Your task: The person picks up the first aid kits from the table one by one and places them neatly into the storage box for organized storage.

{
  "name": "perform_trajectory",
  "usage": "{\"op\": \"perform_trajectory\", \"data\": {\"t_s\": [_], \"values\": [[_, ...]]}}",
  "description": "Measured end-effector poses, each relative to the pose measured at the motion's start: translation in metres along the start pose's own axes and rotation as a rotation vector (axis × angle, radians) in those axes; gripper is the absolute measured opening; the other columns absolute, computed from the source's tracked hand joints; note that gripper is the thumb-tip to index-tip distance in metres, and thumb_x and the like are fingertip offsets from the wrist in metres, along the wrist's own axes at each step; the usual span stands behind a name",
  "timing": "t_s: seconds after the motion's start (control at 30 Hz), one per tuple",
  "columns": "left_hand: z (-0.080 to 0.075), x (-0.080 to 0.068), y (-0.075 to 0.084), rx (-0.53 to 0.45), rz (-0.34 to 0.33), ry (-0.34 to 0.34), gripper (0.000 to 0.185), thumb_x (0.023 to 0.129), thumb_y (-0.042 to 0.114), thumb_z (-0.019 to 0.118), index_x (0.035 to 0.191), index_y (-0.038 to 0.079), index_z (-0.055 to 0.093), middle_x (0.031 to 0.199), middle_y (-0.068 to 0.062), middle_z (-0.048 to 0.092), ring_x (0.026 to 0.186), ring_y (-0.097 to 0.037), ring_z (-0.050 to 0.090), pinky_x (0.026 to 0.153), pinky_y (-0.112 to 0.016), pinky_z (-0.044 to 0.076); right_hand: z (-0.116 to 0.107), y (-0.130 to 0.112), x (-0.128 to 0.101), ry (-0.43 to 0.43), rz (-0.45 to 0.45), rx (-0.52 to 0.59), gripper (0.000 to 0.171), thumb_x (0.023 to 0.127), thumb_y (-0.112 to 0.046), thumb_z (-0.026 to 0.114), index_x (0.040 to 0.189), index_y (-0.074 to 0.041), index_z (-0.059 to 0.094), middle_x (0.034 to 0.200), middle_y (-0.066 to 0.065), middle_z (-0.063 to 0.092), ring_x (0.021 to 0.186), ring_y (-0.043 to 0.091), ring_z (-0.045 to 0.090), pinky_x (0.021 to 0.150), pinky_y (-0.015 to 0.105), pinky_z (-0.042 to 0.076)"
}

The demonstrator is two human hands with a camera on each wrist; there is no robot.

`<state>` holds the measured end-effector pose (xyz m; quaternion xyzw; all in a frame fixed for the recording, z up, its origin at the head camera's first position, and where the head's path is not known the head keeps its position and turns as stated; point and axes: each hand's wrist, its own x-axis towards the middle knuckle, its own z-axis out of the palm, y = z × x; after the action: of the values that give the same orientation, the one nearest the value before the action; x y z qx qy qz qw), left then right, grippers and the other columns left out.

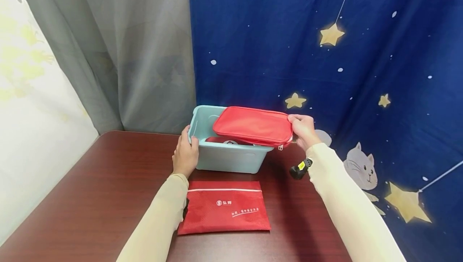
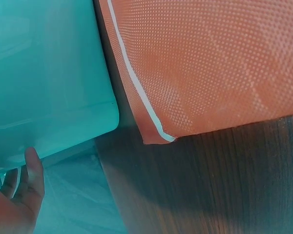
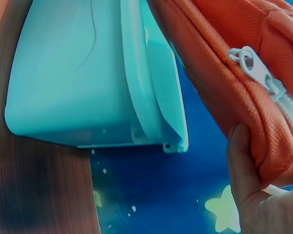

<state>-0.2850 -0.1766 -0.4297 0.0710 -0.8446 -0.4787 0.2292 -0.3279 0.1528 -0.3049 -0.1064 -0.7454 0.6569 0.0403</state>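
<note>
My right hand (image 1: 303, 128) grips the right end of a red zippered pouch (image 1: 255, 124), thumb on top. The pouch lies tilted over the right part of a light blue plastic bin (image 1: 231, 160). A white zipper pull (image 3: 254, 67) hangs at its gripped end in the right wrist view. At the bin's left end, my left hand (image 1: 185, 154) holds the rim, with the thumb at the front side. Inside the bin, partly hidden under the pouch, is a red item with a round white mark (image 1: 230, 142).
A flat red document bag (image 1: 228, 209) with white print and a white stripe lies in front of the bin on the dark wooden table (image 1: 108, 189). Behind the table hang a grey curtain (image 1: 155, 65) and a blue star-patterned curtain (image 1: 260, 45).
</note>
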Motion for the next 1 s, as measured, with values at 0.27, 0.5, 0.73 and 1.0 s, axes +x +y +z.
{"op": "perform_trajectory", "data": {"t_s": [0.27,0.5,0.73,1.0], "values": [[-0.002,0.001,-0.002,0.006,0.005,0.003,0.053,0.102,0.036,0.035,0.154,0.025,0.033,0.149,-0.009,0.046,0.125,-0.038,0.053,0.095,-0.064,0.038,0.019,0.000,-0.002,0.004,-0.045,0.010,0.036,0.104,-0.011,0.048,0.135,0.006,0.056,0.107,0.012,0.058,0.069,0.006,0.063,0.066,0.020,0.056],[-0.005,0.001,-0.002,0.009,-0.001,0.008,0.054,0.102,0.037,0.034,0.154,0.024,0.033,0.149,-0.010,0.046,0.124,-0.039,0.053,0.095,-0.064,0.038,0.033,-0.002,-0.003,0.002,-0.054,-0.021,0.036,0.104,-0.011,0.047,0.134,0.005,0.057,0.112,0.014,0.058,0.080,0.010,0.061,0.078,0.023,0.055],[-0.005,0.001,-0.002,0.006,0.004,0.004,0.054,0.102,0.037,0.034,0.154,0.024,0.033,0.149,-0.010,0.045,0.126,-0.039,0.052,0.095,-0.065,0.038,0.042,-0.004,-0.003,0.014,-0.038,-0.056,0.035,0.104,-0.012,0.047,0.132,0.005,0.059,0.116,0.014,0.058,0.092,0.016,0.060,0.090,0.028,0.053],[-0.006,-0.001,-0.003,-0.001,0.001,-0.004,0.054,0.102,0.037,0.034,0.154,0.024,0.033,0.150,-0.009,0.045,0.126,-0.038,0.052,0.096,-0.063,0.037,0.051,-0.004,0.000,0.047,-0.042,-0.083,0.032,0.103,-0.011,0.046,0.126,0.004,0.064,0.113,0.011,0.054,0.099,0.020,0.053,0.091,0.029,0.050]]}}
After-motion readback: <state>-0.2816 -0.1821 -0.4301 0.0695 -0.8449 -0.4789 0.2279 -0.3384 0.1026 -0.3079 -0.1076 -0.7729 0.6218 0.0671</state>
